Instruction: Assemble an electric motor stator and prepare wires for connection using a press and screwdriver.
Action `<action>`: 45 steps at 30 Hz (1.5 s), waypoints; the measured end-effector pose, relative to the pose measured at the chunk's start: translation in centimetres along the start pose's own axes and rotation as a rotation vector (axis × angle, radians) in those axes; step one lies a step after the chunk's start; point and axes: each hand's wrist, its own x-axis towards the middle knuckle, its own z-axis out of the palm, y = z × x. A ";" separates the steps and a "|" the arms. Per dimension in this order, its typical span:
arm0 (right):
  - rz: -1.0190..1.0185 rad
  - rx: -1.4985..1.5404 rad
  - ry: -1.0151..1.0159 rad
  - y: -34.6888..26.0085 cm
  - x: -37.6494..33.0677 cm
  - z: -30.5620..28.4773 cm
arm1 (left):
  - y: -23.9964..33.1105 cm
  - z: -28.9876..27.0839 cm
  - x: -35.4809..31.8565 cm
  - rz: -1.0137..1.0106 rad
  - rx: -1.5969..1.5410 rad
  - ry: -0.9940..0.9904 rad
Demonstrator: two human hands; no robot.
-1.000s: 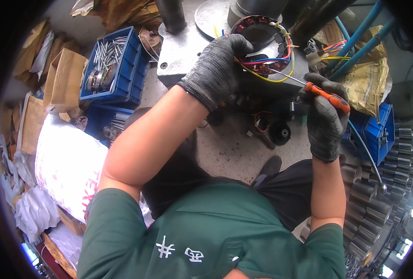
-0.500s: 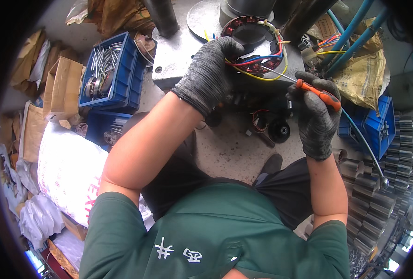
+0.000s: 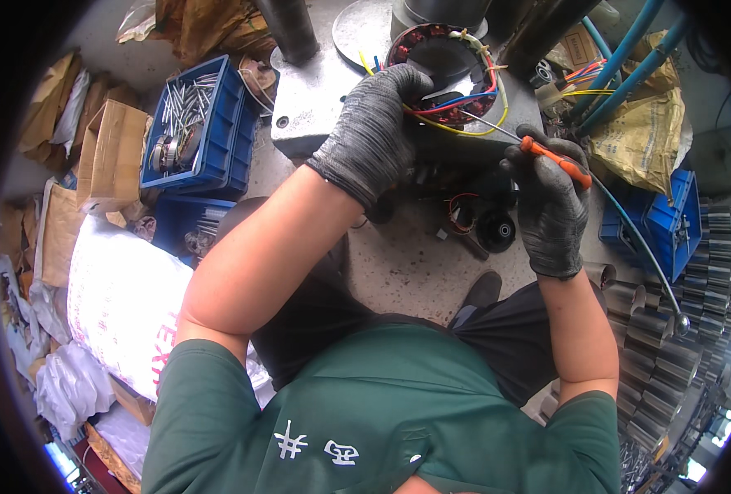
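Observation:
My left hand, in a dark grey glove, is closed on the near left rim of a motor stator, a ring with dark red copper windings. Red, blue and yellow lead wires run along its near side, tied to the ring in places. In my gloved right hand is a screwdriver with an orange handle, pinched between thumb and fingers. Its thin shaft points left toward the stator's near edge, beside the wires. Whether the tip touches the stator is too small to tell.
Behind the stator stands a metal press bed with thick posts. Blue crates with metal rods are at left, another blue crate at right. Stacked metal cylinders line the right side. A rotor part lies below the bed.
My right hand and the screwdriver have shifted slightly left and up. The stator has tilted a little and moved slightly left, with my left hand still on it.

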 end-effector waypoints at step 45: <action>-0.345 -0.449 -0.156 -2.2 -0.9 0.1 | -0.8 1.1 -1.9 0.105 0.232 -0.126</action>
